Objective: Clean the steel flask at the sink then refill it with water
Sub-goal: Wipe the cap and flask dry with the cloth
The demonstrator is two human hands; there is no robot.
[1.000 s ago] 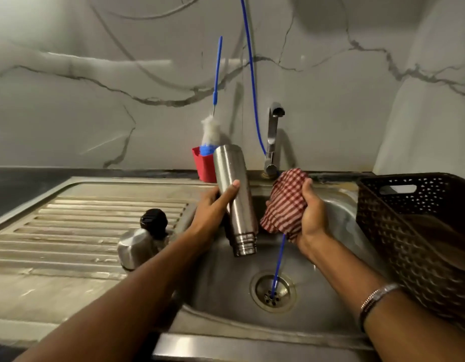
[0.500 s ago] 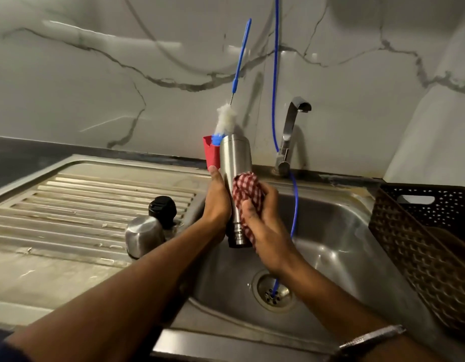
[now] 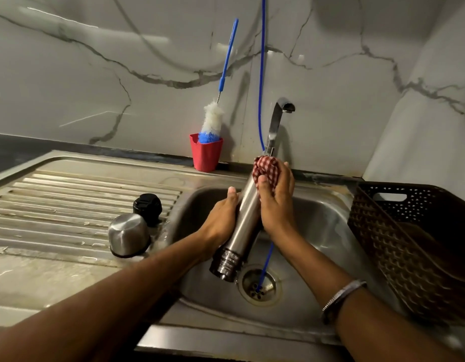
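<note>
— What have your hands got?

— My left hand (image 3: pixel 221 218) is wrapped around the middle of the steel flask (image 3: pixel 245 218), holding it mouth-down and tilted over the sink (image 3: pixel 317 231). My right hand (image 3: pixel 277 202) is closed on a red checked cloth (image 3: pixel 266 172), pressing it against the flask's base, up at 12 o'clock.

— How far along?

— I judge I'm wiping the outside. The steel cap (image 3: pixel 128 237) and black stopper (image 3: pixel 147 207) sit off on the drainboard at 9 o'clock, the brush (image 3: pixel 211 121) stands in its red cup (image 3: pixel 206 155), and the tap (image 3: pixel 278 118) runs dry. Refilling and closing remain.
</note>
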